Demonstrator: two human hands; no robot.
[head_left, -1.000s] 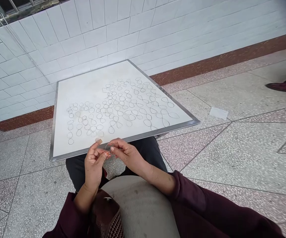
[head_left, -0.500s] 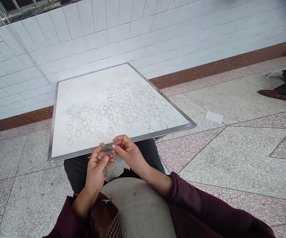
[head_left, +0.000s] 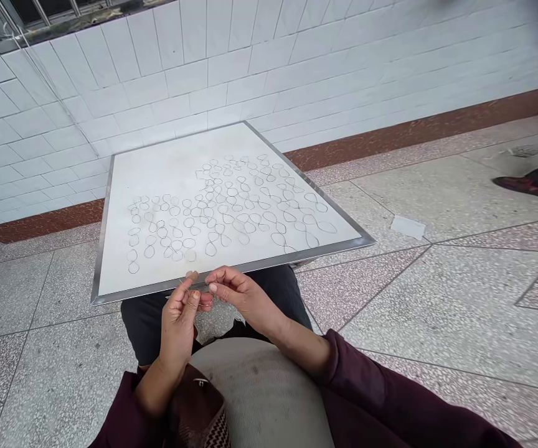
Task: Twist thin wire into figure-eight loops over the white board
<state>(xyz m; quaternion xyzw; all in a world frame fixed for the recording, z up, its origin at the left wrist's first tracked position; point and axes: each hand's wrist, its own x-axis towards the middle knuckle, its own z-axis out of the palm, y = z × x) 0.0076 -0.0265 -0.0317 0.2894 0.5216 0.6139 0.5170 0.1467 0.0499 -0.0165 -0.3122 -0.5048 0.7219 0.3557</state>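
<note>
By the flat, white, metal-edged tabletop [head_left: 157, 163] | left hand [head_left: 179, 320] and right hand [head_left: 251, 302] pinch thin, grey, curved wire [head_left: 205, 286] | soft, slow pinches should keep it neat

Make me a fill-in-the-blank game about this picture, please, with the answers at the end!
1. The board under the thin loops is coloured ____.
2. Many of the loops are joined in pairs, so they look like the number ____.
3. The left hand and the right hand make ____ bare hands near the board.
4. On the floor, a pale sheet lies to the board's ____ as the person sees it.

Missing words: white; eight; two; right.
</note>
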